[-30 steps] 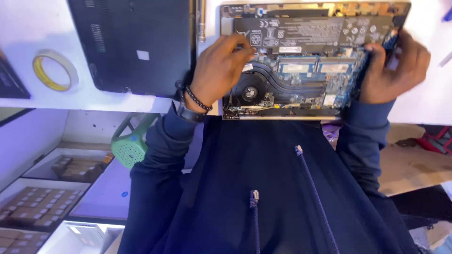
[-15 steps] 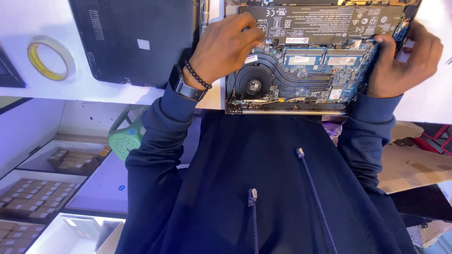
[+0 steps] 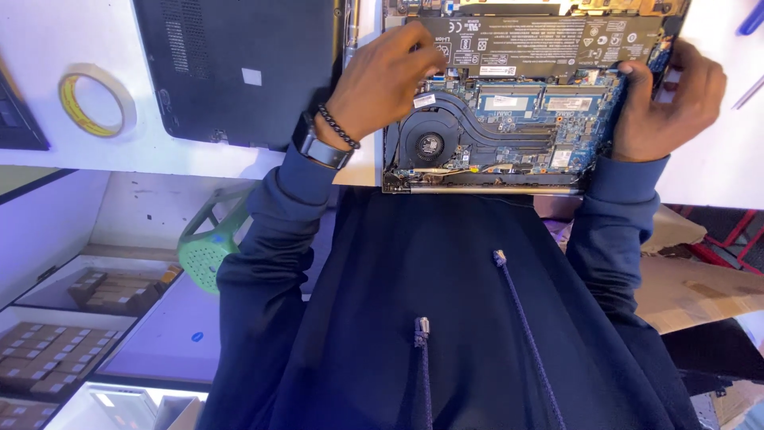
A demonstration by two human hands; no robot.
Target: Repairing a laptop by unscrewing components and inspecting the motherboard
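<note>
- Head view, looking down: an opened laptop with its bottom cover off (image 3: 509, 111) lay on the white worktable (image 3: 48, 48), its near edge at the table's front edge. A black battery pack, a round black cooling fan (image 3: 430, 146), copper heat pipes and a blue circuit board were exposed.
- The left hand (image 3: 386, 80), with a beaded bracelet and a dark watch at the wrist, rested on the laptop's left side above the fan. Its fingers were curled narrow and reached the battery's edge; whether they pinched anything could not be told.
- The right hand (image 3: 668, 99) gripped the laptop's right edge, fingers wrapped round the corner, seemingly steadying it.
- The removed black plastic bottom cover (image 3: 239, 68) lay just left of the laptop, beside a roll of yellowish tape (image 3: 95, 103).
- Judged from this, the cover was already off, while battery, fan and board all sat in place, so the inside work looked barely begun.
- Below the table were a green plastic stool (image 3: 211, 243) and trays of small brown boxes (image 3: 48, 358).
</note>
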